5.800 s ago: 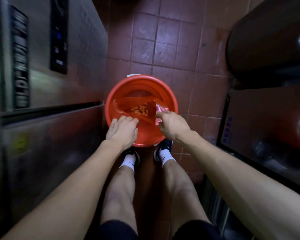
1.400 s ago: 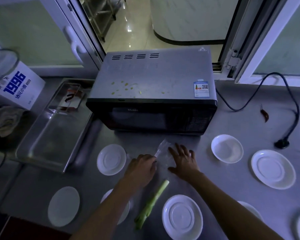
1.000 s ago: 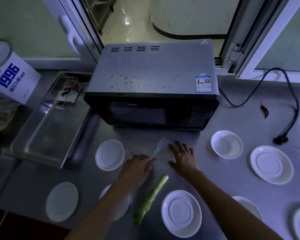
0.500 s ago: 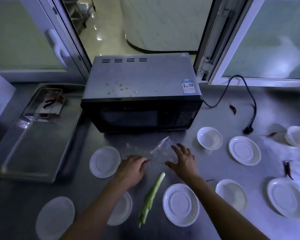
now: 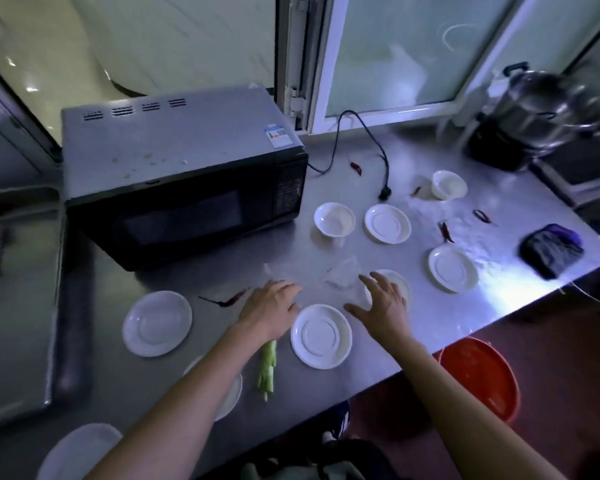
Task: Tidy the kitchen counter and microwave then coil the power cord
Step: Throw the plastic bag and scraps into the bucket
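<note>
- Up front, the left hand (image 5: 270, 308) lies on the steel counter (image 5: 326, 379) with fingers loosely bent; what it holds I cannot tell.
- Right hand (image 5: 383, 303) hovers spread, holding nothing, over crumpled clear plastic (image 5: 342, 273).
- Small bowl (image 5: 334, 219) beside the microwave (image 5: 184, 174) looks empty.
- Power cord (image 5: 364, 147) lies uncoiled behind the saucers.
- Red bucket (image 5: 478, 375) stands on the floor; its contents are hidden.

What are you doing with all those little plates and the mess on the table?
A person is tidying a steel counter by the microwave. Both hands hover low over it: the left hand near a green stalk and a dried chili, the right hand spread by a crumpled clear plastic bag. Neither holds anything. White saucers lie scattered, and the power cord lies uncoiled.
</note>
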{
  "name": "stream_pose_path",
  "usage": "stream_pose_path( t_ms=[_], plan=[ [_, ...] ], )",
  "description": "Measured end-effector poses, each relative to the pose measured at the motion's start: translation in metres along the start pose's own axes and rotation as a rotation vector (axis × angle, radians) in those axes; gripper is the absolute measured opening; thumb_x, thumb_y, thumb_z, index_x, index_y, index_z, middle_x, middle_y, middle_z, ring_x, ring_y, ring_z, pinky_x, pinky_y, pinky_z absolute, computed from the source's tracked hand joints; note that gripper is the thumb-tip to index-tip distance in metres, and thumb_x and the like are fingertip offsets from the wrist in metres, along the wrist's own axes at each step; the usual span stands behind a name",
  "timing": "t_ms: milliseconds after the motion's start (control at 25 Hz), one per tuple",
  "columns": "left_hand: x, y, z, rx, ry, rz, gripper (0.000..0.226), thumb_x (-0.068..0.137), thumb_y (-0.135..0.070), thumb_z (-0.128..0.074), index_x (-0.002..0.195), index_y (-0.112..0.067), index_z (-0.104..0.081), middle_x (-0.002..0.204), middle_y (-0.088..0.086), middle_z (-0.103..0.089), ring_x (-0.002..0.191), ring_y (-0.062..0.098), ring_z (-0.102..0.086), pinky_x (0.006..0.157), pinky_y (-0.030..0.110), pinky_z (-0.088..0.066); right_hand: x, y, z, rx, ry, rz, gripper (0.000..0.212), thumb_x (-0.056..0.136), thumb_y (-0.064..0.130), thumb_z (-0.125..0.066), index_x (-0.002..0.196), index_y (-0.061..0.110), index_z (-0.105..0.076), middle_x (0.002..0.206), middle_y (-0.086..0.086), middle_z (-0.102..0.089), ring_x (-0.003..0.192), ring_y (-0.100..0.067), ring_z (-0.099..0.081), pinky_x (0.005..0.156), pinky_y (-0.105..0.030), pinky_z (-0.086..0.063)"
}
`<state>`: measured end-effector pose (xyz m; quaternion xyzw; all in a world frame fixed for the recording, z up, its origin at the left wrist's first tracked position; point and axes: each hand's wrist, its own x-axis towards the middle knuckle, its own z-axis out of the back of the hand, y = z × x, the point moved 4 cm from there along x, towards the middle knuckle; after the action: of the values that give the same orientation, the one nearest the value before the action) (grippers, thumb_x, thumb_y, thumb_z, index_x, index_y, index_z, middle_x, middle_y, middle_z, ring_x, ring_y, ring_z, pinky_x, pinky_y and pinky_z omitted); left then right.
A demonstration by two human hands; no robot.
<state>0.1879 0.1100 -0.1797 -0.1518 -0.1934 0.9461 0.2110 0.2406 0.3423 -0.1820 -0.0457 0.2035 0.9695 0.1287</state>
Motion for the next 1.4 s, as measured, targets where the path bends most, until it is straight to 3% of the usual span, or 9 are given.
stream_pose_path(
  t_ms=[320, 440, 600, 840, 1080, 1400],
  plan=[
    [0.026, -0.137, -0.046, 0.114, 0.140, -0.316, 0.039, 0.097, -0.035, -0.048, 0.134, -0.024, -0.054, 0.144, -0.004, -0.051, 0.131, 0.020, -0.045, 0.104, 0.037, -0.040, -0.087, -0.131, 0.048, 0.098, -0.152, -0.311, 0.075, 0.081, 0.057, -0.072, 0.146, 0.031, -0.044, 0.156, 0.001, -0.035, 0.141, -0.027, -0.033, 0.108, -0.049, -0.033],
    [0.035, -0.206, -0.076, 0.150, 0.193, -0.405, 0.041, 0.098, -0.036, -0.047, 0.137, -0.025, -0.052, 0.145, -0.004, -0.050, 0.133, 0.020, -0.042, 0.104, 0.037, -0.039, -0.125, -0.200, 0.062, 0.158, -0.211, -0.416, 0.069, 0.080, 0.059, -0.070, 0.140, 0.037, -0.047, 0.152, 0.005, -0.040, 0.135, -0.027, -0.037, 0.101, -0.048, -0.036],
    [0.033, -0.299, -0.129, 0.204, 0.289, -0.495, 0.043, 0.098, -0.038, -0.048, 0.140, -0.028, -0.049, 0.148, -0.004, -0.048, 0.136, 0.020, -0.042, 0.111, 0.038, -0.036, -0.177, -0.288, 0.070, 0.204, -0.235, -0.535, 0.067, 0.079, 0.060, -0.071, 0.138, 0.037, -0.050, 0.150, 0.003, -0.043, 0.131, -0.031, -0.041, 0.101, -0.050, -0.039],
    [0.022, -0.422, -0.203, 0.308, 0.362, -0.640, 0.041, 0.097, -0.040, -0.047, 0.137, -0.030, -0.050, 0.140, -0.006, -0.053, 0.130, 0.019, -0.045, 0.108, 0.040, -0.040, -0.262, -0.414, 0.076, 0.224, -0.205, -0.742, 0.070, 0.080, 0.061, -0.070, 0.141, 0.032, -0.049, 0.152, 0.002, -0.041, 0.130, -0.027, -0.041, 0.101, -0.049, -0.043],
    [0.019, -0.489, -0.246, 0.347, 0.423, -0.705, 0.043, 0.098, -0.042, -0.047, 0.140, -0.030, -0.047, 0.142, -0.006, -0.052, 0.130, 0.016, -0.046, 0.108, 0.041, -0.041, -0.305, -0.483, 0.085, 0.237, -0.181, -0.858, 0.069, 0.080, 0.062, -0.069, 0.139, 0.030, -0.050, 0.148, 0.000, -0.044, 0.124, -0.029, -0.045, 0.095, -0.048, -0.045],
    [0.059, -0.531, -0.290, 0.348, 0.507, -0.753, 0.046, 0.099, -0.042, -0.045, 0.143, -0.028, -0.046, 0.146, -0.006, -0.048, 0.134, 0.017, -0.042, 0.110, 0.040, -0.038, -0.288, -0.527, 0.090, 0.201, -0.081, -0.923, 0.066, 0.084, 0.062, -0.065, 0.138, 0.028, -0.050, 0.148, 0.000, -0.041, 0.126, -0.030, -0.043, 0.096, -0.047, -0.045]
  ],
)
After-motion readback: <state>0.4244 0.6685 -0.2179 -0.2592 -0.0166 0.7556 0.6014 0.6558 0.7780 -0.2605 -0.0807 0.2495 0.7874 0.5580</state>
